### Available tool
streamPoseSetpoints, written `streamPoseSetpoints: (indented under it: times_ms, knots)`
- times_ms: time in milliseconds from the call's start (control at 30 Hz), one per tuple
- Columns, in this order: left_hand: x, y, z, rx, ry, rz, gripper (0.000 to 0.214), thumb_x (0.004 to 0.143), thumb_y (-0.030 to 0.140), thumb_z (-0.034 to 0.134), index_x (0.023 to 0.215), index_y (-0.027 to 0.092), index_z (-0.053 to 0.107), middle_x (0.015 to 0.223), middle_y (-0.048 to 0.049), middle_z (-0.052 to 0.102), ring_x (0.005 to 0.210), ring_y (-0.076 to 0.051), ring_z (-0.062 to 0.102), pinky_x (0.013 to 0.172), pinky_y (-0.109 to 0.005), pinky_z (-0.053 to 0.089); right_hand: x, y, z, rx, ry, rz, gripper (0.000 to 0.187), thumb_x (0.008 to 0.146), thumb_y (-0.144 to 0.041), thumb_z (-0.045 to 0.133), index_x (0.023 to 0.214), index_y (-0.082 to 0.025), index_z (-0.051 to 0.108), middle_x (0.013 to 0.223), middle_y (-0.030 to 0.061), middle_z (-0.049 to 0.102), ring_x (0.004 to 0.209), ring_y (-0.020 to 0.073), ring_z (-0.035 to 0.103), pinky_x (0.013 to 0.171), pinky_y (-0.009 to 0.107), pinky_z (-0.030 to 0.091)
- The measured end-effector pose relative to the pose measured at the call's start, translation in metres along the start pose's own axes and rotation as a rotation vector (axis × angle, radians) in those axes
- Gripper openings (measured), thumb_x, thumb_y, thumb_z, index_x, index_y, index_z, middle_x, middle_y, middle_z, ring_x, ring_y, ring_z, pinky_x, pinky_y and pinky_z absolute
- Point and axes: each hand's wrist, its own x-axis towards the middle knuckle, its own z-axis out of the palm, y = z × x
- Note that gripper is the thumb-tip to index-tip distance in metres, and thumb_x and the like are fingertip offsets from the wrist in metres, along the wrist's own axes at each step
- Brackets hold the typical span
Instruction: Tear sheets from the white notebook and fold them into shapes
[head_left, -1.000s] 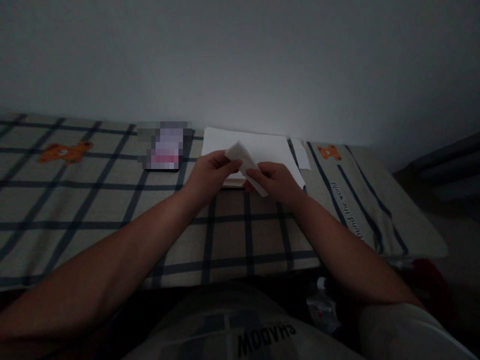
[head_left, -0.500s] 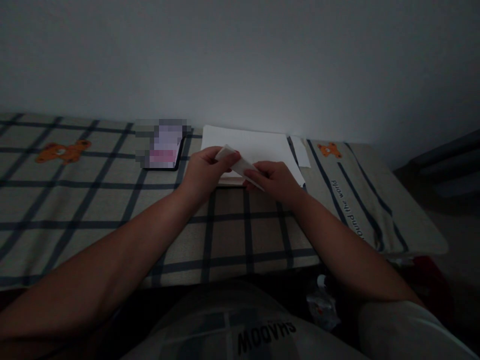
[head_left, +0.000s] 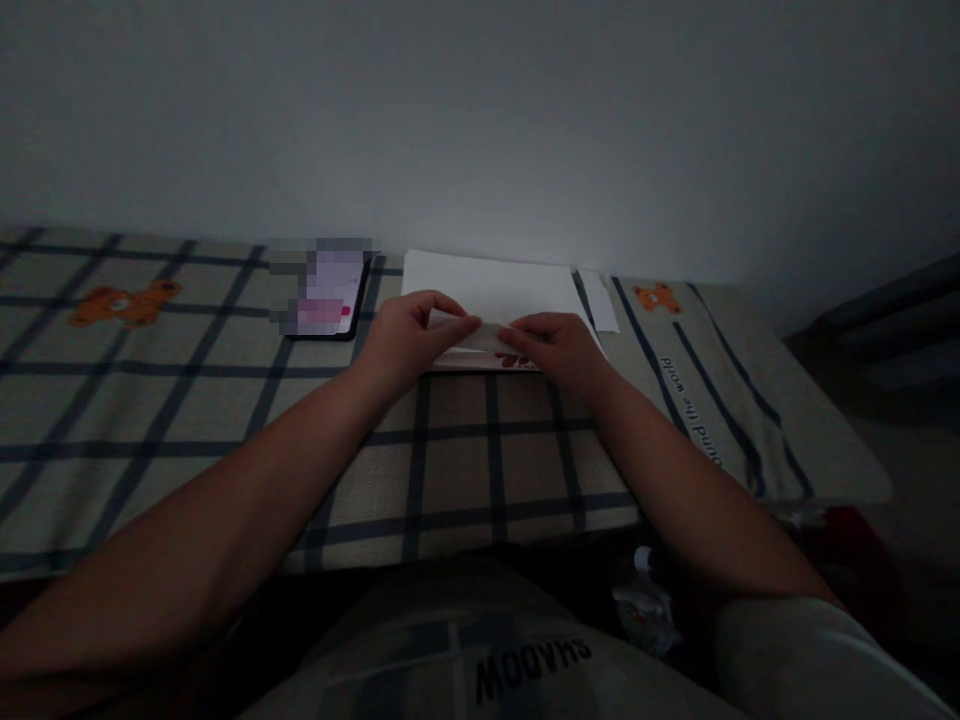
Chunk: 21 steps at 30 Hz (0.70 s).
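Note:
Between my hands is a narrow folded strip of white paper (head_left: 486, 338), lying nearly level above the front part of a white pad of paper (head_left: 487, 283). My left hand (head_left: 409, 335) pinches the strip's left end between thumb and fingers. At the other end my right hand (head_left: 561, 348) pinches it the same way, fingertips close to the left thumb. Parts of the strip are hidden behind the fingers. Reddish-brown print shows at the pad's front edge, beneath my right fingers.
A phone (head_left: 330, 292) with a lit screen lies left of the pad. Right of it is a loose white paper piece (head_left: 601, 302). The checked cloth (head_left: 360, 500) covers the table, against a plain wall (head_left: 480, 120). Below the front edge is a clear plastic bottle (head_left: 646, 605).
The paper strip has turned from a slant, right end low, to nearly level. My right hand has risen slightly, and its fingertips have moved along the strip; both hands still pinch it.

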Motion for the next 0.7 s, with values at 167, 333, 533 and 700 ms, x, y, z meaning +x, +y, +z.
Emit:
streamPoseSetpoints:
  times_ms: [167,333,533,700]
  knots:
    - [-0.004,0.002,0.0,0.065,-0.068,0.05,0.02,0.072,0.042,0.08,0.077,0.023,0.08,0.068,-0.0025,0.071,0.063,-0.017,0.058,0.065,-0.03,0.044,0.0,-0.001,0.001,-0.119,0.029,-0.09,0.034,0.089,-0.052,0.066,0.091,-0.021,0.08,0.085,0.0044,0.078,0.078,0.018,0.07,0.076,0.033,0.054]
    - [-0.008,-0.001,0.005,0.186,-0.116,0.177,0.017,0.078,0.042,0.076,0.081,0.026,0.082,0.077,-0.0027,0.076,0.073,-0.02,0.067,0.075,-0.031,0.049,-0.002,-0.006,0.005,-0.182,0.04,-0.189,0.03,0.092,-0.048,0.064,0.095,-0.023,0.08,0.092,0.0046,0.079,0.082,0.0184,0.07,0.077,0.034,0.053]
    - [-0.007,0.002,0.003,0.229,-0.088,0.212,0.018,0.084,0.039,0.069,0.084,0.026,0.081,0.084,-0.0027,0.077,0.081,-0.023,0.069,0.083,-0.033,0.05,-0.001,-0.008,-0.001,-0.277,0.096,-0.239,0.028,0.093,-0.043,0.063,0.089,-0.021,0.079,0.085,0.0045,0.077,0.075,0.0175,0.067,0.071,0.032,0.05]
    - [-0.001,0.004,-0.004,0.185,-0.003,0.16,0.017,0.082,0.037,0.071,0.084,0.024,0.08,0.084,-0.0031,0.076,0.082,-0.023,0.067,0.083,-0.032,0.05,0.003,-0.003,-0.013,-0.308,0.155,-0.197,0.026,0.091,-0.041,0.064,0.085,-0.019,0.076,0.084,0.0059,0.076,0.075,0.0191,0.065,0.071,0.033,0.048]
